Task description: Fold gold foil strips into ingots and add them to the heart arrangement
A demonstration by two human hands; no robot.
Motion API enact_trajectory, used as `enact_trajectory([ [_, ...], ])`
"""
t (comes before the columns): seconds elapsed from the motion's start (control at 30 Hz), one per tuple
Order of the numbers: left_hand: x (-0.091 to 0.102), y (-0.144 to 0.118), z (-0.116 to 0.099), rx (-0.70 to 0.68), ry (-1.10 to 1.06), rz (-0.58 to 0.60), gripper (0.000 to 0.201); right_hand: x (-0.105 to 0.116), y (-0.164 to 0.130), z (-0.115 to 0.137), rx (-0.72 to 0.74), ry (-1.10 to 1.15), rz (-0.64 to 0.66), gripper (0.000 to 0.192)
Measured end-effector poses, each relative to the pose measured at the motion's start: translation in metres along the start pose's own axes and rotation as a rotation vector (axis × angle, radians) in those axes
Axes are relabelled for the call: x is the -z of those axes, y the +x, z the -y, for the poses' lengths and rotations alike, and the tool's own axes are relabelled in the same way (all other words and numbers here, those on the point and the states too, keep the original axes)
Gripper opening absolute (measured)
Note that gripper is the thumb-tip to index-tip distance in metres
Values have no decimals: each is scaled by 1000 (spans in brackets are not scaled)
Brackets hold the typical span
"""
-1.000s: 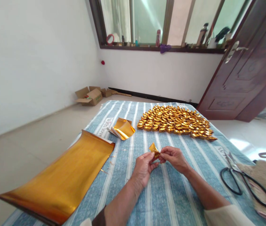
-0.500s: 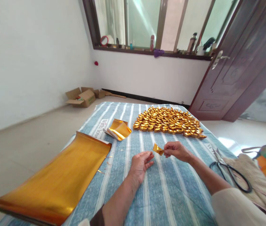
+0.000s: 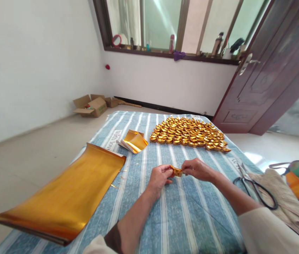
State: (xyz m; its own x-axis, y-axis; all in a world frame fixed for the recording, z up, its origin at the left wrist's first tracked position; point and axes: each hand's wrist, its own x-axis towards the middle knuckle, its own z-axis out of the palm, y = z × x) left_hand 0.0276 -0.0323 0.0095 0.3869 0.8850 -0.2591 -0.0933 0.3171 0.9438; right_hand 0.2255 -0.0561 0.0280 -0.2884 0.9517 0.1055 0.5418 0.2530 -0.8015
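A small folded piece of gold foil paper is pinched between my left hand and my right hand, just above a blue-and-white striped cloth. Beyond my hands lies a wide patch of several finished gold paper ingots packed side by side. A small stack of cut gold squares rests to the left of that patch. A large curled sheet of gold foil lies at the cloth's left edge.
Black-handled scissors lie on a beige knitted bag at the right. A dark wooden door stands open at the far right. An open cardboard box sits on the floor by the wall. The windowsill holds bottles.
My left hand, which had let go of the gold piece half a second ago, has come back and pinches it again together with my right hand. The camera view shifted slightly.
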Motion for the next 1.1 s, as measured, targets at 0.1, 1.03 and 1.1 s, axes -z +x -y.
enact_trajectory([
  [0.1,-1,1,1,11,-21,-35,15,-2,-1,0,-18,20,-5,12],
  [1.03,5,6,4,39,-343,-274,16,-75,-2,5,10,-138,-367,23],
  [1.1,5,6,3,44,-342,-275,16,-77,-1,5,1,-150,-369,22],
])
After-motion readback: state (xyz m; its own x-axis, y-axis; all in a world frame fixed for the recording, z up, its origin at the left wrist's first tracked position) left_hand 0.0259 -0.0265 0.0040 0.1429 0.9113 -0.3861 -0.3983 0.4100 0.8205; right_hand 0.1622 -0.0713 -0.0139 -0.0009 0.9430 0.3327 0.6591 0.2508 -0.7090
